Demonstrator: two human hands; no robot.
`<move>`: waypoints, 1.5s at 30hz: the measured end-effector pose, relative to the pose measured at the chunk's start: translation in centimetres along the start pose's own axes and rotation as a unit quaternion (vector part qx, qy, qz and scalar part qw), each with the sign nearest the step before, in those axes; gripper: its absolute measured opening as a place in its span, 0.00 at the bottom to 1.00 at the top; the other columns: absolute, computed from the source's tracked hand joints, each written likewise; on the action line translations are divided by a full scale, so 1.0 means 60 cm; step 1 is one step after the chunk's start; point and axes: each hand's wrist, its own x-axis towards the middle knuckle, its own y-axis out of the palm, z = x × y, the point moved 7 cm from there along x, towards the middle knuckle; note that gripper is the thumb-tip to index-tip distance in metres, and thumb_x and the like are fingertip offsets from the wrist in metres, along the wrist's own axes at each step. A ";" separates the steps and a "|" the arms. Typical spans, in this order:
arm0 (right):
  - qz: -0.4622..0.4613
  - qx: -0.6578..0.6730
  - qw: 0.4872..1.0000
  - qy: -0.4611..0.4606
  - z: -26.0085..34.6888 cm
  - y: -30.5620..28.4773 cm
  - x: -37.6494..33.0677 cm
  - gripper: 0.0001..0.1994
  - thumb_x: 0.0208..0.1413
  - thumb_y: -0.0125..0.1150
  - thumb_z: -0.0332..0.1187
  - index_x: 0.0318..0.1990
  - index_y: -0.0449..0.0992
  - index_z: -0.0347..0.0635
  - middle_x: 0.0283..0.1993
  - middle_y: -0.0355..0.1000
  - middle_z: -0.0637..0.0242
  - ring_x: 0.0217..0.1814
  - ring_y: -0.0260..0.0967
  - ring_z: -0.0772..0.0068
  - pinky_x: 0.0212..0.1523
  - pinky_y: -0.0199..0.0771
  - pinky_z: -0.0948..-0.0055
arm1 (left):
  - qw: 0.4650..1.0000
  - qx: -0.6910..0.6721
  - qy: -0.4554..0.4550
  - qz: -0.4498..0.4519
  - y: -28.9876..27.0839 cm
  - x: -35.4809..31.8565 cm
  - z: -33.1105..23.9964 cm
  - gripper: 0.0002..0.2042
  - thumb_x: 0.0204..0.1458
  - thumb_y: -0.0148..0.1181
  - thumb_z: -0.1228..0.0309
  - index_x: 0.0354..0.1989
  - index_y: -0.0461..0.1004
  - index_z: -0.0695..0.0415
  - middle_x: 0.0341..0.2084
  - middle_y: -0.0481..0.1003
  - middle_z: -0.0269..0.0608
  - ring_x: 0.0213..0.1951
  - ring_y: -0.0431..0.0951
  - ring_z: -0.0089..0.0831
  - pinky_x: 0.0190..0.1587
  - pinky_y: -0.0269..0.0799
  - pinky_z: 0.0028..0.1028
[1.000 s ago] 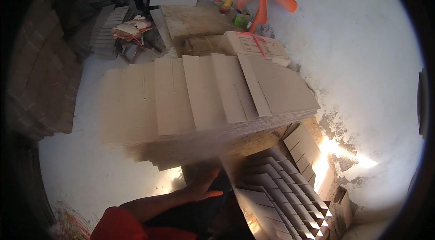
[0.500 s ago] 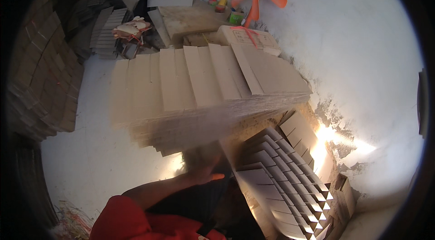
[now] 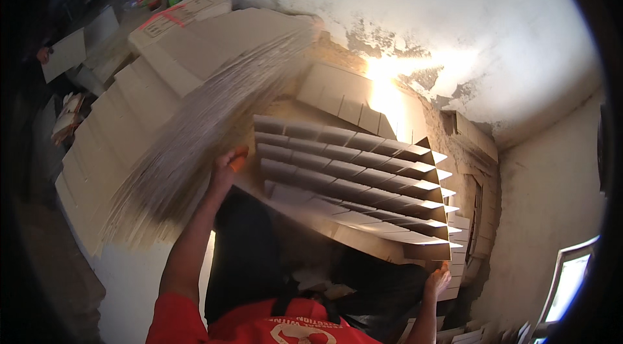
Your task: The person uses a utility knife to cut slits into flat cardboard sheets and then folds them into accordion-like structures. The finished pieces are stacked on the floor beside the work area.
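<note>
Slotted cardboard strips [image 3: 350, 175] stand in several parallel rows before me, over my lap. A cardboard cross strip [image 3: 428, 252] joins them at their right end. My right hand [image 3: 440, 281] is closed at this strip's near end, its fingertips pinching the lower corner. At the rows' left end is my left hand [image 3: 227, 163], slightly apart from the cardboard. Its fingers are loosely parted with nothing seen between them, and one fingertip has an orange cover. Under the rows lies a flat cardboard sheet or board [image 3: 344, 233].
A tall stack of cardboard sheets [image 3: 149, 110] stands to the left, with a white box [image 3: 188, 16] behind it. More slotted cardboard [image 3: 344, 100] leans at the peeling wall. Far left, another person's hand [image 3: 44, 55] holds a sheet. A bright window [image 3: 568, 285] is at right.
My view has swung right, toward the cardboard rows. The left hand has come up beside their left end. The right hand, unseen before, now grips the cross strip at their right end.
</note>
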 end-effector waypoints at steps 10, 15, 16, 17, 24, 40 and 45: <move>-0.033 0.003 0.999 -0.032 -0.070 0.033 0.006 0.17 0.59 0.45 0.28 0.55 0.69 0.35 0.37 0.72 0.45 0.39 0.70 0.46 0.40 0.68 0.51 | 0.997 -0.061 -0.053 0.008 0.012 0.110 0.102 0.23 0.60 0.53 0.61 0.62 0.64 0.56 0.47 0.71 0.35 0.46 0.71 0.27 0.52 0.66 0.29; -0.162 0.038 0.986 -0.017 -0.083 -0.113 0.061 0.30 0.58 0.45 0.22 0.70 0.53 0.48 0.20 0.64 0.53 0.20 0.63 0.59 0.26 0.64 0.57 | 0.976 -0.191 -0.098 -0.041 0.013 0.044 0.071 0.23 0.61 0.52 0.60 0.62 0.65 0.56 0.50 0.71 0.35 0.49 0.71 0.27 0.54 0.66 0.31; -0.215 0.053 0.975 -0.030 -0.089 -0.151 0.072 0.35 0.57 0.46 0.20 0.72 0.48 0.52 0.19 0.62 0.55 0.20 0.63 0.62 0.25 0.64 0.60 | 0.984 -0.160 -0.079 -0.024 0.007 0.038 0.056 0.22 0.62 0.51 0.60 0.61 0.66 0.57 0.52 0.71 0.37 0.52 0.71 0.29 0.56 0.66 0.33; -0.250 0.066 0.963 -0.070 -0.053 -0.212 0.076 0.37 0.56 0.48 0.19 0.73 0.47 0.54 0.40 0.65 0.53 0.26 0.68 0.61 0.31 0.68 0.63 | 0.992 -0.119 -0.038 0.001 0.006 0.017 0.030 0.22 0.62 0.49 0.59 0.61 0.66 0.59 0.55 0.70 0.42 0.56 0.70 0.33 0.58 0.66 0.34; -0.270 0.207 0.935 -0.098 0.002 -0.506 0.118 0.31 0.55 0.56 0.28 0.68 0.60 0.51 0.60 0.71 0.60 0.39 0.76 0.78 0.36 0.74 0.80 | 0.982 0.051 0.145 -0.112 0.002 -0.147 -0.125 0.19 0.57 0.55 0.72 0.55 0.70 0.69 0.46 0.77 0.49 0.47 0.78 0.34 0.55 0.72 0.32; 0.075 0.519 0.809 -0.263 0.101 -0.551 0.100 0.32 0.49 0.50 0.14 0.66 0.62 0.40 0.47 0.75 0.61 0.44 0.73 0.76 0.46 0.74 0.78 | 0.775 0.314 0.447 0.319 0.513 -0.292 -0.366 0.19 0.46 0.65 0.74 0.48 0.73 0.64 0.40 0.77 0.51 0.42 0.76 0.46 0.44 0.72 0.40; 0.020 0.441 0.860 -0.256 0.076 -0.510 0.113 0.31 0.51 0.55 0.19 0.66 0.64 0.49 0.42 0.77 0.63 0.39 0.74 0.80 0.44 0.76 0.77 | 0.789 0.307 0.434 0.307 0.533 -0.298 -0.347 0.10 0.47 0.62 0.74 0.39 0.75 0.60 0.27 0.76 0.51 0.33 0.77 0.47 0.35 0.72 0.41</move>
